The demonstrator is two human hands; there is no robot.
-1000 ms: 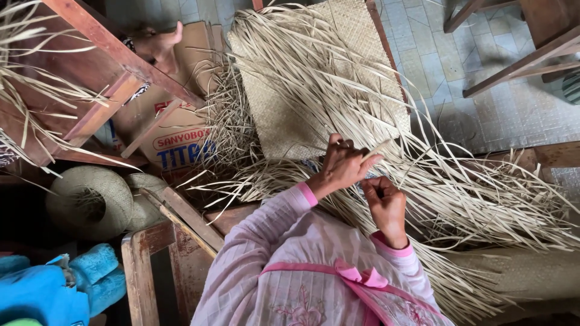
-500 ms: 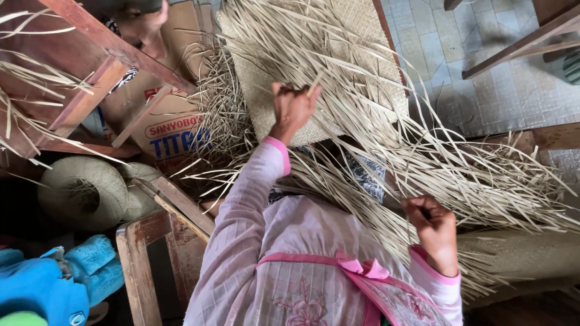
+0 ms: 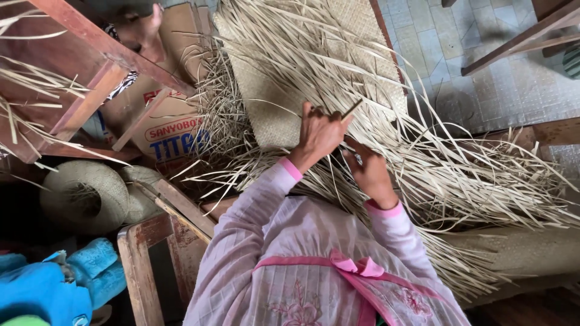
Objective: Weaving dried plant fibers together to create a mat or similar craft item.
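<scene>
Straw strips (image 3: pixel 386 139), loose over the woven mat (image 3: pixel 272 102) in the middle. Left hand (image 3: pixel 320 136), back from the far reach, pinches one strip; right hand (image 3: pixel 368 172), back from the right, closed on others.

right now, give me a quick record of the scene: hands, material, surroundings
left hand: raised over the woven mat, pinching a pale strip
right hand: beside it, among the loose straw strips
near left: cardboard box, woven hat, wooden frame
floor: grey tiles
</scene>
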